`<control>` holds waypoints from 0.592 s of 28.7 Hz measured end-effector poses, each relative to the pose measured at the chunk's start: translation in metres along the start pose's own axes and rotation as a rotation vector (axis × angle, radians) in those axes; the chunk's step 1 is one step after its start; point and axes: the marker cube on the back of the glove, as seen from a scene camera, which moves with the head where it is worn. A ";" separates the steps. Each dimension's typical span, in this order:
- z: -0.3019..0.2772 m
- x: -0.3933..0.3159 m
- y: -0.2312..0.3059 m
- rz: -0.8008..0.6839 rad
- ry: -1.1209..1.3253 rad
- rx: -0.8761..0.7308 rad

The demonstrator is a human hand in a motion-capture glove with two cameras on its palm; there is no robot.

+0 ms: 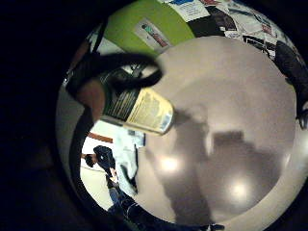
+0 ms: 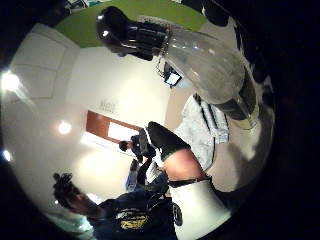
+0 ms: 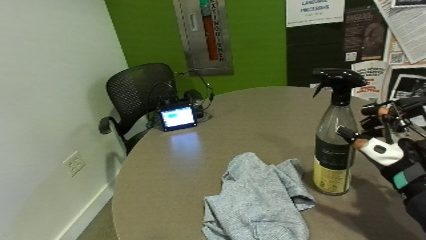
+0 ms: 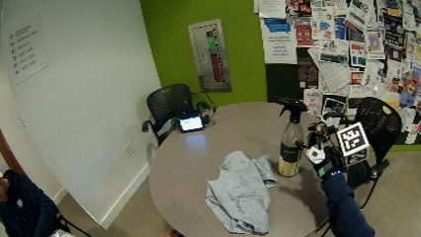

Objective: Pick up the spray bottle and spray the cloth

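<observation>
Reaching for the spray bottle.
The hand, fingers spread beside the bottle, must next close round it; cloth waits nearby.

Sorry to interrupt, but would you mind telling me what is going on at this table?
A person is reaching for a spray bottle with a gloved right hand. The bottle stands upright on the round table, and the hand is beside it at its side; I cannot tell whether the fingers have closed on it. A grey cloth lies crumpled on the table next to the bottle, with no spraying under way. A small lit screen sits at the far edge.
</observation>
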 end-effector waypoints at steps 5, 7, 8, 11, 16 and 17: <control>-0.006 -0.006 -0.009 0.050 0.052 -0.022; -0.014 -0.005 -0.014 0.056 0.071 -0.012; -0.018 -0.006 -0.017 0.053 0.076 -0.005; -0.022 -0.017 -0.024 0.034 0.066 0.010; -0.020 -0.034 -0.031 -0.003 0.039 0.046; -0.020 -0.035 -0.032 -0.009 0.030 0.056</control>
